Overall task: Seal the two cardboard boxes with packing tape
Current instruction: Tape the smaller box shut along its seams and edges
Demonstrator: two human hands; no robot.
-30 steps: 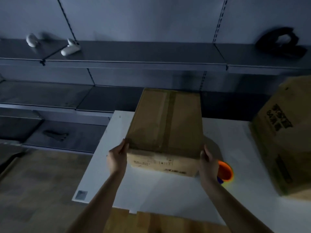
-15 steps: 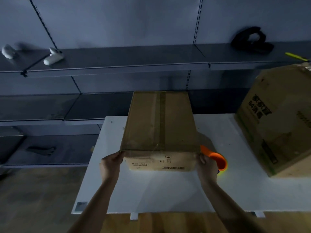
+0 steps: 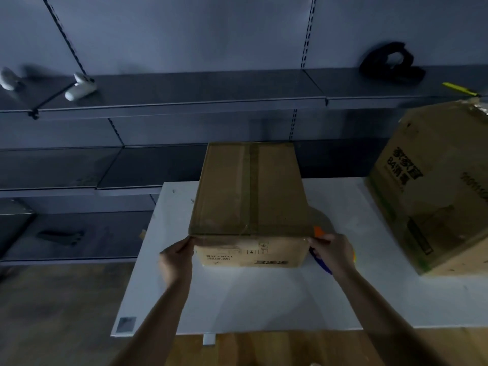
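The fingers (image 3: pixel 186 244) of the left hand (image 3: pixel 175 260) are closing on the near left top corner of the smaller cardboard box (image 3: pixel 250 191), while the right hand (image 3: pixel 334 253) is gripping the near right corner. Holding both corners is probably a way of squaring or turning the box, which is sitting mid-desk with its long side running away from the person. A darker strip of tape (image 3: pixel 254 186) is running down its top seam, so this face seems to be sealed.

An orange and blue tape dispenser (image 3: pixel 317 230) is lying on the white desk (image 3: pixel 237 299), just behind the right hand and against the box's right side, so it is crowding any turn that way. The larger cardboard box (image 3: pixel 433 186) is standing well apart at the right edge, tilted. Behind the desk, grey shelves (image 3: pixel 184 88) are carrying two white objects (image 3: pixel 80 87), a black object (image 3: pixel 390 63) and a yellow tool (image 3: pixel 460 89).
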